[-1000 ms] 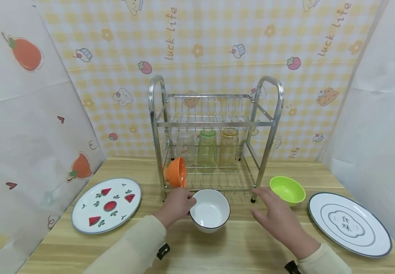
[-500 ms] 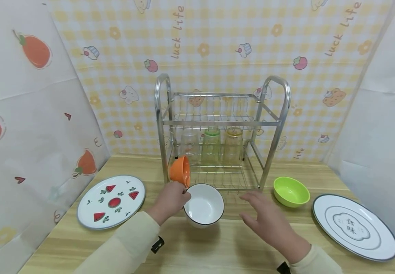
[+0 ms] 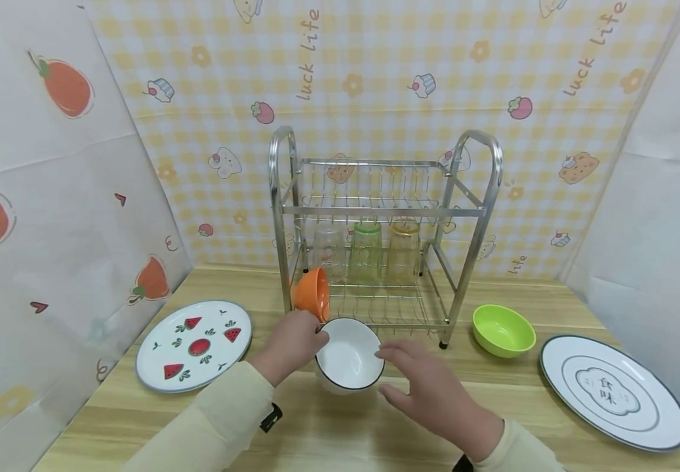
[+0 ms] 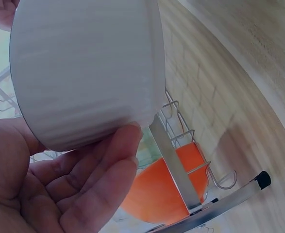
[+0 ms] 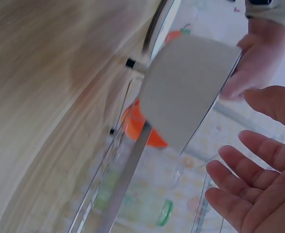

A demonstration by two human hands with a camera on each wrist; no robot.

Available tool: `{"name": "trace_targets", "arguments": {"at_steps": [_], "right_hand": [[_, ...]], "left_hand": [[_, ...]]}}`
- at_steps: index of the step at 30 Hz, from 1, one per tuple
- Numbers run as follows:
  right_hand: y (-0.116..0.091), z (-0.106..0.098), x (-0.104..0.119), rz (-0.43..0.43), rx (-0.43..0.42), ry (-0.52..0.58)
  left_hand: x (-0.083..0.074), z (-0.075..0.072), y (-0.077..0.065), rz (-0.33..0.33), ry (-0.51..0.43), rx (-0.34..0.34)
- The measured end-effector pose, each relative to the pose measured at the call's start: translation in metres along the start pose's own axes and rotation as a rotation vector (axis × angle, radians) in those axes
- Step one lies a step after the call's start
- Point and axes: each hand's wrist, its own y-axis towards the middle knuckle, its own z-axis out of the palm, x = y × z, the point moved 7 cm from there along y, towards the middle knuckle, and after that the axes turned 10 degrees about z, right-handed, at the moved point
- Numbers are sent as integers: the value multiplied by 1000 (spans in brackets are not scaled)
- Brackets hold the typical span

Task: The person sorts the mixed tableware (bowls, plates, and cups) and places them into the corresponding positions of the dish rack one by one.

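A white bowl with a dark rim point(image 3: 349, 354) is held by my left hand point(image 3: 294, 344) at its left side, in front of the rack. In the left wrist view, fingers curl under the wall of the white bowl point(image 4: 89, 68), and the thumb side meets its rim. My right hand point(image 3: 428, 393) is at the bowl's right, its fingers spread and relaxed. Nothing lies in the right hand point(image 5: 259, 174) in the right wrist view. Just behind my left hand, an orange bowl point(image 3: 311, 295) stands on its side at the lower rack's left end.
A two-tier metal dish rack point(image 3: 383, 212) stands behind the hands. On its lower tier are clear, green point(image 3: 366, 252) and yellow point(image 3: 404, 252) glasses, upside down. A watermelon-patterned plate point(image 3: 221, 364) lies left; a lime-green bowl point(image 3: 503, 331) and a white plate with lettering point(image 3: 640, 406) are right.
My right hand has moved left, close to the white bowl's right side. My left hand has shifted slightly left with the bowl, relative to the rack. The head view has turned a little.
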Motion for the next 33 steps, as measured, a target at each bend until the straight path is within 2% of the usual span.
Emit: {"name": "trace_targets", "arguments": {"at_steps": [7,14,21,24,33], "right_hand": [[4,15,17,-33,70,38],[10,28,28,24,180,35],[17,37,33,58,269,5],[19,40,34,52,269,-6],[19,39,38,-17,198,-60]], "left_hand": [[-7,-1,1,-9,43,13],[-13,-2,3,17,58,1],[-14,0,4,-8,64,-4],[-14,-1,4,-26,57,-3],[-12,0,4,-34,32,-14]]}}
